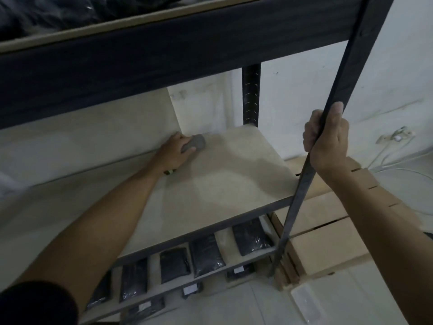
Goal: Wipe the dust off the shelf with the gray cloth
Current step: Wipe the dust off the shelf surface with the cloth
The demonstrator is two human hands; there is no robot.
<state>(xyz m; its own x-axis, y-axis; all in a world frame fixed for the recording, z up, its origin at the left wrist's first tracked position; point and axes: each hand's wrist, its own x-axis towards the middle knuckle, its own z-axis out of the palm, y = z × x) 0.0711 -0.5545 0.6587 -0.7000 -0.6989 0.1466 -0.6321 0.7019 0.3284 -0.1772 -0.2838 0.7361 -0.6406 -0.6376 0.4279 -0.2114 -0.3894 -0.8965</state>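
A pale, bare shelf board (225,184) sits in a dark metal rack. My left hand (174,152) reaches deep to the back of this board and grips a bunched gray cloth (196,143), which lies against the board near the rear wall. My right hand (326,139) is wrapped round the rack's front right upright post (304,174), thumb pointing up.
A dark beam (164,57) of the upper shelf hangs overhead, with black bags on top. A rear upright (251,95) stands at the back corner. Lower shelves hold several black packets (206,254). Cardboard boxes (323,233) are stacked right of the rack; cables (396,160) lie on the floor.
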